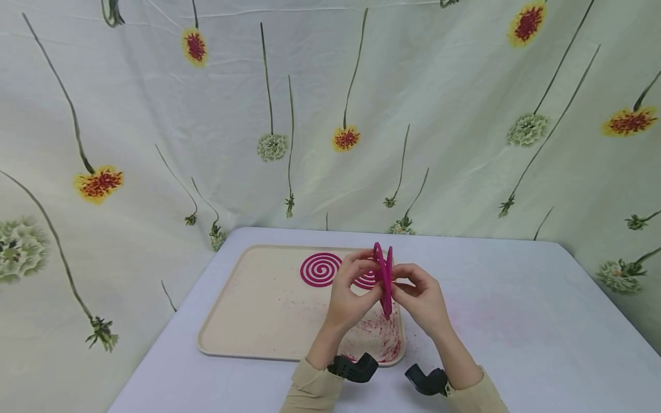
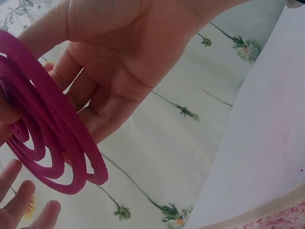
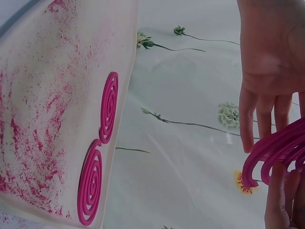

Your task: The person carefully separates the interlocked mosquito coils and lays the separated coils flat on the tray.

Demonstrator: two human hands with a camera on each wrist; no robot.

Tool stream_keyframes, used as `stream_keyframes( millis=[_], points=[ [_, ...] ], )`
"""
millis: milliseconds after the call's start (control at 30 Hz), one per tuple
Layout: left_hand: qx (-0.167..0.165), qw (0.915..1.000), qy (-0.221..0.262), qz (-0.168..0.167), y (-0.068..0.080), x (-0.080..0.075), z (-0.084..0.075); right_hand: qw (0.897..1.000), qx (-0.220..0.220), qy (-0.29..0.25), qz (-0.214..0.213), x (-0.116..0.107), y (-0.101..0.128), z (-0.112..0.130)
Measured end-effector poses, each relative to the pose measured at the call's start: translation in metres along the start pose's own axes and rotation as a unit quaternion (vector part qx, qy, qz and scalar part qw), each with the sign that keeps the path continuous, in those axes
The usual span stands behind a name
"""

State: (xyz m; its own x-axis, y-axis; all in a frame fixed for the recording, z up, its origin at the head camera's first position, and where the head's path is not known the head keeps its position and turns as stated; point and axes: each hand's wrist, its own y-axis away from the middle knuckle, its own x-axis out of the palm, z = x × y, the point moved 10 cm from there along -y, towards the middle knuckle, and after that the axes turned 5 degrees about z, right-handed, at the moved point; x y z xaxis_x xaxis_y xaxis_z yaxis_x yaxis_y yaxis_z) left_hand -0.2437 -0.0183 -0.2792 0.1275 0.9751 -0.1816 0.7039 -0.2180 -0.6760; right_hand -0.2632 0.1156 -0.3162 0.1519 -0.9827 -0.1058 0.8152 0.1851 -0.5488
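Note:
Both hands hold magenta spiral mosquito coils [image 1: 386,284] upright on edge, raised over the right part of the tray. The left hand [image 1: 347,292] pinches them from the left, thumb against the near face. From the right, the thumb and fingers of the right hand [image 1: 424,298] pinch the other side. Seen edge-on, the coils spread apart at the top and come together lower down. In the left wrist view, the spiral bands [image 2: 71,124] lie in stacked, partly separated layers. A flat coil [image 1: 321,269] rests on the tray; another [image 1: 364,280] beside it is partly hidden by the left hand.
The beige tray [image 1: 248,310] lies on a white-covered table [image 1: 521,321], its right part smeared with magenta powder [image 1: 379,338]. A flower-printed cloth [image 1: 454,115] hangs behind. Each wrist wears a black camera mount, one on the left [image 1: 355,368] and one on the right [image 1: 426,380].

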Motion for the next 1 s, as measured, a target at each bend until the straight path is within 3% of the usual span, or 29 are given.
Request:
stream_keyframes(
  millis=[567,1000],
  points=[
    [-0.019,0.9986,0.036,0.034,0.0012,0.0,0.0061,1.0,-0.005,-0.006,0.006,0.0021,0.0009,-0.001],
    [-0.032,0.9975,0.052,0.035,0.0029,0.0016,0.0061,1.0,0.009,-0.015,0.019,0.0022,0.0012,-0.0008]
  ],
)
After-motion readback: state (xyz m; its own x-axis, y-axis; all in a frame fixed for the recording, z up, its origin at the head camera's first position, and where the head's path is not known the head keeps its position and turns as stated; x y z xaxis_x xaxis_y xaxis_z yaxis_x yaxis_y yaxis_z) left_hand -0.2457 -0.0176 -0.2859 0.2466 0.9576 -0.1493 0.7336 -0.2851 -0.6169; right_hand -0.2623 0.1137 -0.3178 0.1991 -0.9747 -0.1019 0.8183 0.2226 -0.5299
